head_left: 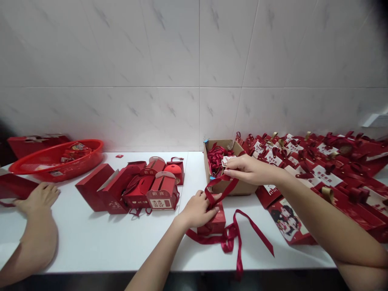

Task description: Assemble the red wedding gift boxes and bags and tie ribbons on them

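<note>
A small red gift box [214, 224] stands near the table's front edge, and my left hand [198, 211] grips its top, with fingers bent over it. From under those fingers a dark red ribbon [232, 186] rises to my right hand [247, 169], which pinches it between thumb and fingers. A small white printed tag [226, 161] shows right by the right fingertips; whether they touch it I cannot tell. More ribbon [229, 238] lies loose in front of the gift box, one end hanging over the edge. My right hand partly covers an open cardboard box [242, 188] behind.
Rows of red gift bags [324, 176] crowd the right side. Left of my hands stand several red boxes [163, 194]. A red plastic basin [60, 171] holds small packets. Another person's hand [39, 197] touches a red box [15, 188] at far left. A tiled wall [169, 113] bounds the back.
</note>
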`<state>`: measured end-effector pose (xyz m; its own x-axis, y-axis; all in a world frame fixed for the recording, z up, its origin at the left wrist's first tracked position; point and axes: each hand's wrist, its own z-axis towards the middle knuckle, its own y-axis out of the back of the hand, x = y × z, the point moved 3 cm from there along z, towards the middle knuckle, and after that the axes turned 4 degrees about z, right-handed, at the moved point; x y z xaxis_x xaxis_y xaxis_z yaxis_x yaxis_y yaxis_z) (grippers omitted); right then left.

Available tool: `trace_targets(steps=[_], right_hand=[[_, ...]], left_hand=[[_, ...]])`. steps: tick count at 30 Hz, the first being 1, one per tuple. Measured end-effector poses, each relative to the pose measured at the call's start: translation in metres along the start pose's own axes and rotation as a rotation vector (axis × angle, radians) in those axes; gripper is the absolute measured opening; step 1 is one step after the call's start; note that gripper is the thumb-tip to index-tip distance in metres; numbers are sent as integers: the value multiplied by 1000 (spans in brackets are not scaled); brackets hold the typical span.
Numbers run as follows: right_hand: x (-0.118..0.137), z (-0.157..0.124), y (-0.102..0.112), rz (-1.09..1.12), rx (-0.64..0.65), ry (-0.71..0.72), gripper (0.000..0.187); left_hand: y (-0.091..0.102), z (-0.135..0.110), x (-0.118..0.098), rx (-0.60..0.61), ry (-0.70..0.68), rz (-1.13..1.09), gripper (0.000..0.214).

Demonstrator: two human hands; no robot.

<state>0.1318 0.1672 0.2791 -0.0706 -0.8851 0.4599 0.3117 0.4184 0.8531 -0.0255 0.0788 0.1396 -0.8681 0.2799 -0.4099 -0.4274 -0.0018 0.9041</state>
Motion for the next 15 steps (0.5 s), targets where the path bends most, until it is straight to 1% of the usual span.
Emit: trace_targets(steps=[3, 5, 6, 9, 12, 13, 15], right_hand=[[-1, -1, -4, 15, 48, 14, 37], [-2, -3, -11, -61, 75, 45, 31], [-5, -3, -15, -130, 67, 62, 29], [-16, 0, -29, -337, -17, 97, 30], [-32, 3, -42, -423, -101, 91, 34], [-36, 4, -46, -442, -133, 91, 34], [-39, 4, -50, -475, -205, 96, 34]], left_hand=[[-3, -1, 4, -8, 16, -41, 48], [-5, -2, 7, -20, 35, -77, 48], [-6, -2, 9, -26, 45, -97, 49], [-7, -2, 12, -41, 60, -167, 49], [-8, -2, 13, -62, 68, -259, 49], [-8, -3, 14, -75, 76, -300, 52], [-7, -4, 18, -116, 89, -401, 69]])
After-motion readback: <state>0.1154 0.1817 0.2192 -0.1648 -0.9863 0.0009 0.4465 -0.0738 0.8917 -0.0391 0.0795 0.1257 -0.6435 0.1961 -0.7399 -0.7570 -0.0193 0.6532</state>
